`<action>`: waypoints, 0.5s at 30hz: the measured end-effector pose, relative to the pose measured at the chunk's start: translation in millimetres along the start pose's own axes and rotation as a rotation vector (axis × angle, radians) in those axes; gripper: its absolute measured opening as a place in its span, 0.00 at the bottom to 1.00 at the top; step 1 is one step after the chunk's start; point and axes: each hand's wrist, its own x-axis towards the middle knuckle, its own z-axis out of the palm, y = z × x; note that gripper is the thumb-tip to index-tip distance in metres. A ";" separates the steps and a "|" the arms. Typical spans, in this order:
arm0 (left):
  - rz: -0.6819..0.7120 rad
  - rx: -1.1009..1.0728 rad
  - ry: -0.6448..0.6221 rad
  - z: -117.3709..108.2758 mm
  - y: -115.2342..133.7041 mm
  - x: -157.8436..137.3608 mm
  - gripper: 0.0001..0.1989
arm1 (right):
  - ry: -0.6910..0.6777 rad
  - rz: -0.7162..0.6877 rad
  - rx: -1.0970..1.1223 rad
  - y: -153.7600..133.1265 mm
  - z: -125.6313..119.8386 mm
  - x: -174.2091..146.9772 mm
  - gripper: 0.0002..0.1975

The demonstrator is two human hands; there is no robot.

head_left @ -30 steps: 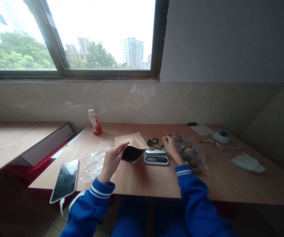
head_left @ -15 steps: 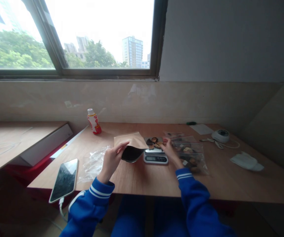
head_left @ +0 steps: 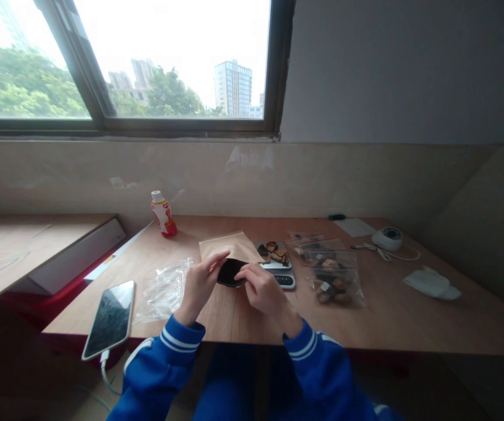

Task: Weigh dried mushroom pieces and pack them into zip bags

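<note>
A brown kraft paper pouch [head_left: 230, 244] with a dark inside is held by its left edge in my left hand [head_left: 200, 286], its mouth gaping toward me. My right hand [head_left: 263, 292] is at the right side of that mouth, fingers drawn together and partly over the dark opening. Whatever those fingers hold is hidden. Just behind my right hand, dried brown mushroom pieces [head_left: 277, 252] lie on the plate of a small white kitchen scale [head_left: 287, 280], whose display is partly covered by the hand.
Clear zip bags of dried mushrooms [head_left: 335, 283] lie right of the scale. Crumpled clear plastic [head_left: 164, 292] and a plugged-in phone [head_left: 109, 318] are at left, a drink bottle [head_left: 163, 216] behind. A white dome camera [head_left: 387, 238] and white cloth [head_left: 431, 283] sit at right.
My right hand has moved left from the mushroom pieces on the scale to the pouch mouth. My left hand keeps its grip on the pouch. The view has shifted slightly.
</note>
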 end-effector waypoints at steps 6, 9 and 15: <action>0.004 -0.048 0.018 3.5 -3.9 -10.7 0.15 | -0.434 0.316 -0.371 -16.6 38.7 25.3 0.20; 0.008 -0.059 0.002 6.3 -5.1 -17.0 0.15 | -0.475 0.319 -0.377 -10.1 55.3 34.6 0.19; 0.003 -0.092 -0.002 8.9 -5.7 -22.5 0.15 | -0.474 0.234 -0.334 2.8 77.6 46.0 0.19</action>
